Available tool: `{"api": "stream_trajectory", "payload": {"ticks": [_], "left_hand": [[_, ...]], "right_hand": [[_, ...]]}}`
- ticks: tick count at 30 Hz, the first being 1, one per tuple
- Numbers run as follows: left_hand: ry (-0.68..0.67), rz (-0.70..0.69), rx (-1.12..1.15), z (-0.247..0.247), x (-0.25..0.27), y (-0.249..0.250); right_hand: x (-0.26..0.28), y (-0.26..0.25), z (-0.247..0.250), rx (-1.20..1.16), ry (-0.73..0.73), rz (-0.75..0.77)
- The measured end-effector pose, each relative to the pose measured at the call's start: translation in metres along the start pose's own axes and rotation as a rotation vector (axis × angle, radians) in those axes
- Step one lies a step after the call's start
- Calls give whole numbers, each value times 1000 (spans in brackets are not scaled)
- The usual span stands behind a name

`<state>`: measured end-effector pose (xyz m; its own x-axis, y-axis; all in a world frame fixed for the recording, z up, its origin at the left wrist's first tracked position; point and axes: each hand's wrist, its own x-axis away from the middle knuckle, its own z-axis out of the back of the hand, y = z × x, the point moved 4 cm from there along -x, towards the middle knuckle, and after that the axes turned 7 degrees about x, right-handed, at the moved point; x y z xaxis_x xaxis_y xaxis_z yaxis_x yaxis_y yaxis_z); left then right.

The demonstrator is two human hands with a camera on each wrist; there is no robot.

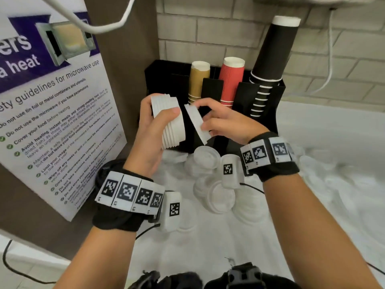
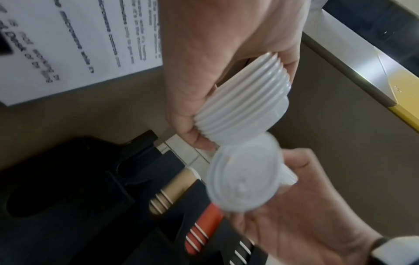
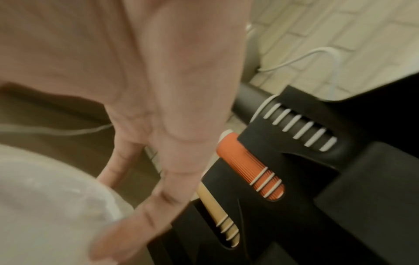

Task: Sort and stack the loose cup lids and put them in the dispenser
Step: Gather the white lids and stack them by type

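My left hand (image 1: pixel 154 124) grips a stack of several nested white cup lids (image 1: pixel 169 119), held tilted in front of the black dispenser (image 1: pixel 166 78); the stack (image 2: pixel 244 105) shows edge-on in the left wrist view. My right hand (image 1: pixel 216 119) pinches a single white lid (image 1: pixel 196 124) just right of the stack, a small gap between them; the lid (image 2: pixel 244 181) faces the left wrist camera, blurred. In the right wrist view the lid (image 3: pixel 45 206) fills the lower left under my fingers (image 3: pixel 145 215). Loose lids (image 1: pixel 216 190) lie on the white counter below my hands.
The dispenser holds stacks of tan cups (image 1: pixel 198 80), red cups (image 1: pixel 231 80) and tall black cups (image 1: pixel 270 59). A microwave safety poster (image 1: pixel 52 113) hangs on the brown panel at left. A brick wall (image 1: pixel 218 28) stands behind, and the white counter (image 1: pixel 323 142) extends right.
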<state>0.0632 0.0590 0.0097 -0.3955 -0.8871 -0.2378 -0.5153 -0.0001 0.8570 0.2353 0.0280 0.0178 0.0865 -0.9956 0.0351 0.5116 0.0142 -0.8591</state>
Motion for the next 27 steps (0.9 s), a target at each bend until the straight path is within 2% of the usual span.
{"api": "stream_trajectory", "payload": {"ticks": [3,10,15,21,27], "left_hand": [[-24,57,-7,-12,4,-16],[-107,134,13,-32,13,-40],[-147,136,1,-35,14,-43],[-262,184,-59,-33,15,-41],[-232,167,-41,-35,18,-40]], "right_hand": [[28,7,-4,-284,137,102],[63,20,-26,-326,347,152],[69,20,-31,-267,383,125],[73,16,-26,-253,351,125],[68,13,-29,-262,363,154]]}}
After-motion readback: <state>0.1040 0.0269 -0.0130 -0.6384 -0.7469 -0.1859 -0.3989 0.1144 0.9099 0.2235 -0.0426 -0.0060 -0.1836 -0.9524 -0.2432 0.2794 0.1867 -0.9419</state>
